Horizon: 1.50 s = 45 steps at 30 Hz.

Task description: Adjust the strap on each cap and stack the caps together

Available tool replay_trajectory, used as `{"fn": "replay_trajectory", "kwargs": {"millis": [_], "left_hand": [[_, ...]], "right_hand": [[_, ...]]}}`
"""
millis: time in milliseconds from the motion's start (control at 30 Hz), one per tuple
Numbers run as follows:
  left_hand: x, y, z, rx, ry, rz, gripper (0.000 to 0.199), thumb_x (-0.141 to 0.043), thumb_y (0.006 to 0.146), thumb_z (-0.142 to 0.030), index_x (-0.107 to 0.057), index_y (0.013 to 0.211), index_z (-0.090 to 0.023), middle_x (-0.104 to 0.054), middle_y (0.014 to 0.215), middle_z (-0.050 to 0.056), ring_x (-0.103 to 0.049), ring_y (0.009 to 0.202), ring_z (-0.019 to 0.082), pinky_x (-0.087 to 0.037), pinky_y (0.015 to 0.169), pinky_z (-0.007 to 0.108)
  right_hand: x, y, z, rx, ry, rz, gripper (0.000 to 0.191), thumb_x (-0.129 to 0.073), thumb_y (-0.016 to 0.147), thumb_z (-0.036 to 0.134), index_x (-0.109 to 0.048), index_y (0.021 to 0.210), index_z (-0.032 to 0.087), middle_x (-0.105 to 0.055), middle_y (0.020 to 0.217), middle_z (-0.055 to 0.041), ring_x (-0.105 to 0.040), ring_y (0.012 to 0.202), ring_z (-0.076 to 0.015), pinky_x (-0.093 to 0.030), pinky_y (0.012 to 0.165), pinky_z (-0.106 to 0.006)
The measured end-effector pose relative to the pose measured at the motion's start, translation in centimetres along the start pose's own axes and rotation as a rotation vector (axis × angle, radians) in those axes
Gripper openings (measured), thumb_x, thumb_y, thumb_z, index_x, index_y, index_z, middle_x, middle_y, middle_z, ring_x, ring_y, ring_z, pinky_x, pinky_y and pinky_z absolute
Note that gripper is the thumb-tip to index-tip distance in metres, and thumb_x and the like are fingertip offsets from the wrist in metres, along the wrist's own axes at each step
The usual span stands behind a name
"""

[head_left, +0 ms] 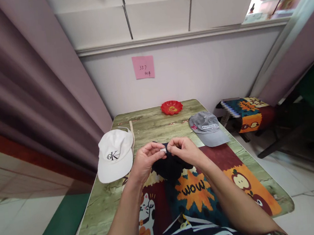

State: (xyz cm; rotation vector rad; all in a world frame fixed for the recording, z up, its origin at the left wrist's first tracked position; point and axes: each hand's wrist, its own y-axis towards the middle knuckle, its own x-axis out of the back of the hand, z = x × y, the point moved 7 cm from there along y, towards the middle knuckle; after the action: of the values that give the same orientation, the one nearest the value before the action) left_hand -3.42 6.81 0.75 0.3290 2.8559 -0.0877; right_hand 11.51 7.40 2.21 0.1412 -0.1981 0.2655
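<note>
A dark cap (171, 168) is held low over the patterned mat, partly covered by my hands. At its upper edge, my left hand (149, 157) pinches a small silvery-white piece, which looks like the strap's buckle (163, 150), between thumb and fingers. Close beside it, the fingers of my right hand (184, 150) are pressed together on the cap's strap end. Most of the strap is hidden behind the fingers. To the left lies a white cap (115, 153) with black letters; to the right sits a grey cap (207, 128).
A red scalloped dish (172, 107) stands at the back of the wood-patterned table (146, 123). The colourful mat (194, 189) covers the near part. A pink note (143, 67) is on the wall. A stool (250, 115) stands beyond the right edge; a curtain (62, 68) hangs left.
</note>
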Motion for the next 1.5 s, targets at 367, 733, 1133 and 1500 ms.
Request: {"fn": "replay_trajectory", "kwargs": {"millis": [367, 733, 1133, 1500], "left_hand": [[0.6, 0.4, 0.3, 0.023, 0.023, -0.001, 0.03, -0.089, 0.064, -0.023, -0.07, 0.085, -0.014, -0.072, 0.086, 0.004, -0.07, 0.073, 0.015, -0.06, 0.072, 0.028], [0.2, 0.3, 0.0, 0.033, 0.04, 0.044, 0.029, -0.086, 0.066, -0.023, -0.068, 0.086, -0.014, -0.07, 0.087, 0.004, -0.07, 0.077, 0.017, -0.06, 0.073, 0.029], [-0.2, 0.5, 0.1, 0.013, 0.09, 0.091, 0.038, -0.089, 0.063, -0.018, -0.064, 0.092, -0.016, -0.073, 0.086, 0.002, -0.069, 0.081, 0.012, -0.054, 0.076, 0.019], [0.1, 0.3, -0.9, -0.214, 0.123, -0.009, 0.031, -0.086, 0.066, -0.015, -0.067, 0.09, -0.016, -0.07, 0.085, 0.001, -0.067, 0.079, 0.011, -0.055, 0.076, 0.02]], "right_hand": [[0.8, -0.4, 1.4, 0.117, -0.193, 0.005, 0.019, -0.06, 0.086, 0.033, -0.07, 0.079, 0.019, -0.068, 0.071, 0.0003, -0.057, 0.067, -0.0136, -0.041, 0.066, -0.024], [1.0, -0.6, 1.8, 0.091, -0.249, -0.056, 0.012, -0.059, 0.083, 0.026, -0.067, 0.076, 0.019, -0.064, 0.066, 0.0029, -0.047, 0.054, -0.0097, -0.036, 0.058, -0.023], [1.2, 0.1, -0.5, 0.03, -0.133, -0.116, 0.014, -0.059, 0.081, 0.028, -0.065, 0.072, 0.018, -0.06, 0.063, 0.0027, -0.046, 0.056, -0.0101, -0.035, 0.057, -0.023], [-1.1, 0.3, -1.4, -0.081, 0.303, -0.109, 0.026, -0.064, 0.081, 0.042, -0.061, 0.077, 0.017, -0.06, 0.061, 0.002, -0.043, 0.047, -0.0077, -0.031, 0.047, -0.022]]}}
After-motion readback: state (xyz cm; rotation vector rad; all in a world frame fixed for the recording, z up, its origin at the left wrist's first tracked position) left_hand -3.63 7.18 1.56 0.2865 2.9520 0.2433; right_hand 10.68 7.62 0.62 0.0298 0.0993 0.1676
